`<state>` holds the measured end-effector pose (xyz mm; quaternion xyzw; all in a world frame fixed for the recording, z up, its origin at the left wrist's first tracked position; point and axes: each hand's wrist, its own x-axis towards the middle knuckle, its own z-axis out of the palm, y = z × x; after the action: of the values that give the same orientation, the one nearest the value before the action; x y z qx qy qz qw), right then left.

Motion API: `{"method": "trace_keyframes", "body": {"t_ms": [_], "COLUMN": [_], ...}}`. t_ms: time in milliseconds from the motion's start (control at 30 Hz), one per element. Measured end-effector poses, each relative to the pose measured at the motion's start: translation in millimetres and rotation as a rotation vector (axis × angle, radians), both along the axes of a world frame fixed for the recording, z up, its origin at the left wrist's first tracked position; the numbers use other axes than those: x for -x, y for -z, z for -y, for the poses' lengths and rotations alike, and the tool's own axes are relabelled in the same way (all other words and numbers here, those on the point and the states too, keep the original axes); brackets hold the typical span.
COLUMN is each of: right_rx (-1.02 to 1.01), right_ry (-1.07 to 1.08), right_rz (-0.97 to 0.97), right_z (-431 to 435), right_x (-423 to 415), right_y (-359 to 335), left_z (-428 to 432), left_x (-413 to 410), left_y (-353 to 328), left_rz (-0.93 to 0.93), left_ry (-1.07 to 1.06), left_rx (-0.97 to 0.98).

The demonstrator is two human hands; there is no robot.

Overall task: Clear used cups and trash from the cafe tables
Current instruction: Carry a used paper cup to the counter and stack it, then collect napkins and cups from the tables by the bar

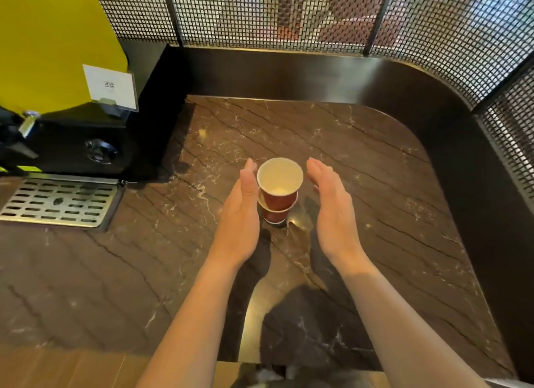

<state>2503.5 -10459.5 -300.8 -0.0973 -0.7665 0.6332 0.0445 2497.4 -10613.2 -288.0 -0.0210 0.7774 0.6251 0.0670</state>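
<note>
Red paper cups stand nested one in the other near the middle of the brown marble counter (361, 162): the upper cup (279, 185) sits in the lower cup (274, 215), mouth up, with what looks like a little pale residue at its bottom. Both hands flank the stack with fingers straight and nothing held. The left hand (241, 214) is right against the cups' left side, and from this angle I cannot tell whether it touches them or is only just beside them. The right hand (332, 211) is on the right with a clear gap of counter between palm and cups. Far to the left, well apart from the cups, are a metal drip tray (57, 202) and a yellow dispenser (43, 40), and a mesh screen (289, 11) closes off the far side. As for progress, the cups appear gathered into one stack, which I take as the collecting being done at this spot, but neither is lifted, so carrying them off and binning them is left. No other trash shows on this counter, and other tables are out of view.
</note>
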Motion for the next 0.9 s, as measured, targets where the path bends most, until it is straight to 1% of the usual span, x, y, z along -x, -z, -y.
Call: {"method": "trace_keyframes", "body": {"t_ms": [67, 167, 267, 367, 600, 733, 900], "right_rx": [-0.014, 0.026, 0.064, 0.105, 0.117, 0.067, -0.018], "right_ry": [-0.013, -0.032, -0.083, -0.108, -0.044, 0.010, -0.012], "right_rz": [0.046, 0.040, 0.068, 0.104, 0.026, 0.044, 0.044], "right_z": [1.0, 0.0, 4.9, 10.5, -7.0, -15.5, -26.7], "right_x": [-0.7, 2.1, 3.6, 3.6, 3.7, -0.7, -10.3], "right_y": [1.4, 9.1, 21.0, 34.3, 25.3, 34.0, 31.8], "left_z": [0.7, -0.8, -7.4, -17.5, -33.0, -46.6, -56.7], "left_x": [0.8, -0.4, -0.2, -2.4, 3.1, 3.4, -2.7], "left_y": [0.3, 6.1, 24.4, 32.5, 21.5, 29.1, 38.6], "left_rz": [0.026, 0.052, 0.077, 0.113, 0.066, 0.064, 0.066], "left_ry": [-0.028, -0.041, 0.018, 0.028, 0.073, 0.098, 0.136], "left_rx": [0.024, 0.056, 0.037, 0.030, -0.008, -0.013, -0.010]}}
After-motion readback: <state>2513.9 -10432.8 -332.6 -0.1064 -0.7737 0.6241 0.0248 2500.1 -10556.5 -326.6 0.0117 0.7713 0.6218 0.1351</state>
